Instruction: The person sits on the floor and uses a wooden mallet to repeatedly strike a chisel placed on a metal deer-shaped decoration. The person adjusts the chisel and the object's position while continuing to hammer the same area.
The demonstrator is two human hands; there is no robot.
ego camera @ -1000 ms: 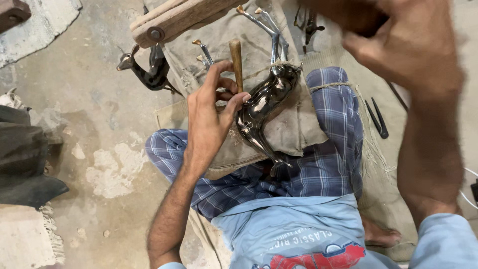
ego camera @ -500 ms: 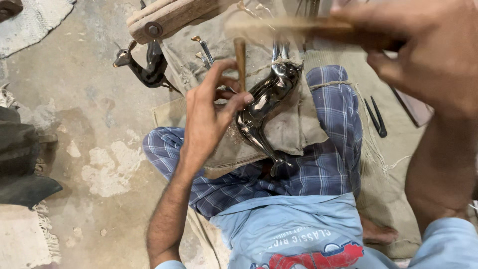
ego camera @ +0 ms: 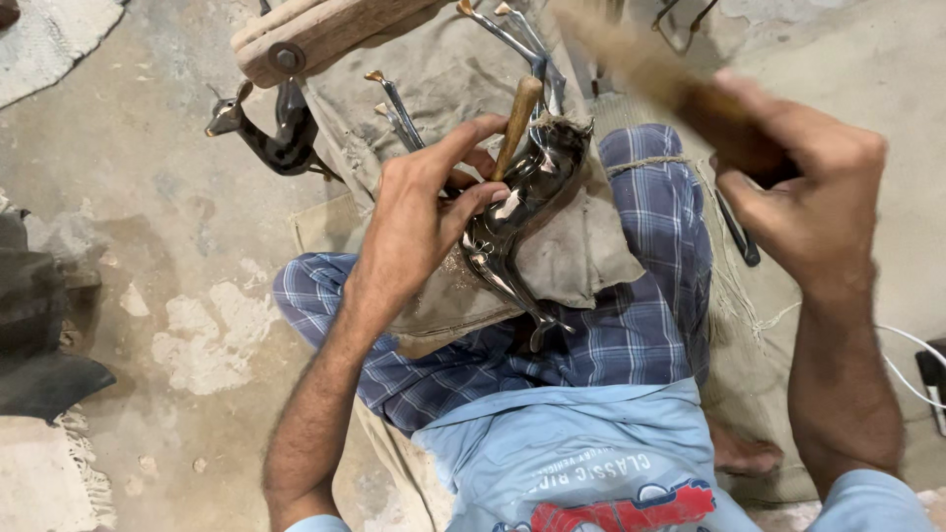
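Your left hand (ego camera: 419,212) sits at centre frame, fingers curled around a wooden-handled punch (ego camera: 517,113) held nearly upright, its lower end meeting the back of a shiny dark metal animal figurine (ego camera: 517,212). The figurine lies on a grey cloth pad (ego camera: 581,251) over your lap, head end toward the top of the frame, legs pointing down toward your plaid-clad knee. Your right hand (ego camera: 803,197), right of centre, is closed in a fist around a wooden mallet handle (ego camera: 660,74); the handle runs up-left and is motion-blurred, its head not resolvable. Upper left: a second dark deer-like figurine (ego camera: 271,133) stands on the concrete floor (ego camera: 128,217), just below a wooden block (ego camera: 315,34). Slender metal tools (ego camera: 399,108) lie on the cloth above your left hand.
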